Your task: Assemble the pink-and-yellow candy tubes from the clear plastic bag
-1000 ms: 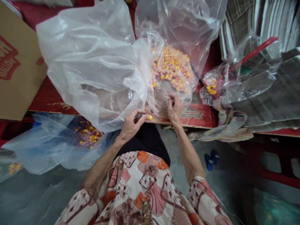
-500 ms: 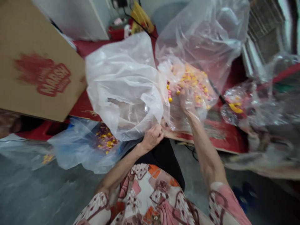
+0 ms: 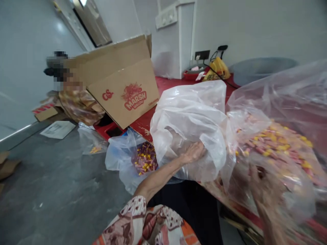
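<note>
My left hand (image 3: 192, 153) reaches up under the crumpled clear plastic bag (image 3: 190, 119) on the red table (image 3: 166, 85); its fingertips are tucked into the plastic. My right hand (image 3: 263, 185) is blurred and sits inside or behind a second clear bag (image 3: 278, 115) that holds many pink and yellow sweets (image 3: 276, 143). Its fingers do not show clearly. Both bags lie side by side and touch.
A cardboard box printed "MARSH" (image 3: 122, 88) stands open at the table's left end, with another person (image 3: 74, 102) behind it. A bluish bag of sweets (image 3: 135, 160) sits on the grey floor below. A yellow bag (image 3: 217, 68) and sockets are at the far wall.
The view has swung up and left, bringing the wall, box and another person into sight. My left hand moved from the table edge up into the empty bag; my right stays in the sweets bag.
</note>
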### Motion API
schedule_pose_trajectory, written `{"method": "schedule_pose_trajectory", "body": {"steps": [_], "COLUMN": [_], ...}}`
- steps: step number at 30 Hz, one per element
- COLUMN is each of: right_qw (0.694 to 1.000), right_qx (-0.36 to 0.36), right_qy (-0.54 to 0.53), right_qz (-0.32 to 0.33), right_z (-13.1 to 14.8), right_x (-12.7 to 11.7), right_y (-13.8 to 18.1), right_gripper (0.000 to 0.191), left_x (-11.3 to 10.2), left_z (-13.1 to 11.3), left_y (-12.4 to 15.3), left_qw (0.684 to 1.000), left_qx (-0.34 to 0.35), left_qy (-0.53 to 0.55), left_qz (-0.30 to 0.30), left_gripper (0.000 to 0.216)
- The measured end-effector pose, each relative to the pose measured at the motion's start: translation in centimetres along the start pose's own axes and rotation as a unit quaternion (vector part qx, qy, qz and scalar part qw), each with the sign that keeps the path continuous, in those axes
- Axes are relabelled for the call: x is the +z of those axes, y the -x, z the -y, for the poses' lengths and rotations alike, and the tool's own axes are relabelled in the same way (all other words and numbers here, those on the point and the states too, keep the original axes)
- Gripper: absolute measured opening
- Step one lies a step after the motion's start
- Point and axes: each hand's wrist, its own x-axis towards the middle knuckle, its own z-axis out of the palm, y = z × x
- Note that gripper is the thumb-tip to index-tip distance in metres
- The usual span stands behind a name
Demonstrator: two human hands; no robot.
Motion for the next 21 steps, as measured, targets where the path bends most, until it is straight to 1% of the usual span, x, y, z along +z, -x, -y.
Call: {"method": "schedule_pose_trajectory", "body": {"steps": [2, 3, 5, 6, 8, 10, 11, 12, 13, 15, 16, 18, 21], "right_qw": [0.998, 0.997, 0.995, 0.995, 0.996, 0.993, 0.991, 0.988, 0.988, 0.987, 0.985, 0.968, 0.912], "right_qx": [0.051, 0.06, 0.046, 0.04, 0.039, 0.057, 0.066, 0.073, 0.077, 0.086, 0.096, 0.126, 0.159], "right_qy": [-0.028, -0.049, -0.058, -0.055, -0.06, -0.099, -0.119, -0.132, -0.135, -0.131, -0.141, -0.216, -0.371], "right_qz": [0.014, 0.027, 0.064, 0.071, 0.055, 0.007, -0.011, -0.014, -0.004, 0.025, 0.03, 0.002, -0.074], "right_z": [0.9, 1.3, 1.8, 1.8, 1.5, 1.1, 1.0, 0.9, 0.9, 1.3, 1.7, 2.9, 5.5], "right_x": [-0.5, -0.6, -0.4, -0.3, -0.2, -0.4, -0.4, -0.5, -0.5, -0.5, -0.5, -0.4, -0.1], "right_y": [2.6, 3.7, 5.4, 6.0, 6.8, 7.3, 7.5, 7.7, 7.9, 8.2, 8.3, 8.5, 9.0], "right_gripper": [0.067, 0.071, 0.079, 0.081, 0.08, 0.073, 0.069, 0.067, 0.066, 0.066, 0.065, 0.058, 0.049], "left_x": [-0.5, -0.9, -1.8, -2.2, -2.9, -3.6, -3.9, -4.2, -4.6, -5.0, -5.2, -5.1, -3.8], "left_z": [-0.3, -0.3, -0.1, 0.1, 0.6, 0.8, 0.8, 0.6, 0.2, -0.7, -1.2, -2.3, -3.6], "left_y": [0.0, 0.0, 0.1, 0.2, 0.8, 1.8, 2.5, 3.1, 3.8, 4.9, 5.4, 6.1, 7.0], "left_qw": [1.0, 0.999, 0.998, 0.998, 0.997, 0.995, 0.992, 0.989, 0.986, 0.977, 0.97, 0.955, 0.932], "left_qx": [0.007, 0.011, 0.01, 0.002, -0.025, -0.051, -0.059, -0.062, -0.065, -0.08, -0.094, -0.122, -0.144], "left_qy": [-0.002, 0.0, 0.01, 0.019, 0.046, 0.086, 0.108, 0.13, 0.152, 0.198, 0.222, 0.269, 0.331], "left_qz": [0.028, 0.042, 0.065, 0.067, 0.051, 0.016, 0.0, -0.012, -0.02, -0.02, -0.014, 0.001, 0.029], "left_gripper": [0.033, 0.033, 0.028, 0.024, 0.017, 0.012, 0.013, 0.016, 0.018, 0.027, 0.034, 0.046, 0.056]}}
